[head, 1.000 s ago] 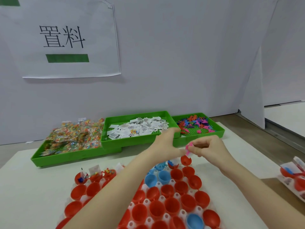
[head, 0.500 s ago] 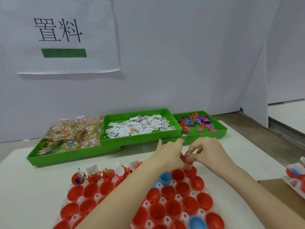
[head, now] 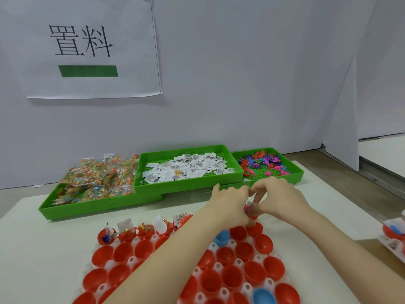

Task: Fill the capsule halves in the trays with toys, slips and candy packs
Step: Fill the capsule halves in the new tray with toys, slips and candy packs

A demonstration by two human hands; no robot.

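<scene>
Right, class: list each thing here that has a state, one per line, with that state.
Left hand: pinching the pink toy.
Right hand: pinching it too.
Pink toy: held over the back row.
Red capsule halves: mostly empty.
Back-row halves: filled.
Slip tray: well stocked.

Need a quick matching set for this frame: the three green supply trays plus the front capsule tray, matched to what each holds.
Things:
1. left green tray
2. middle green tray
3. right green tray
4. capsule tray

Contents:
A. small coloured toys
B. red and blue capsule halves
C. clear candy packs
D. white printed slips

Pairs: 1-C, 2-D, 3-A, 4-B
</scene>
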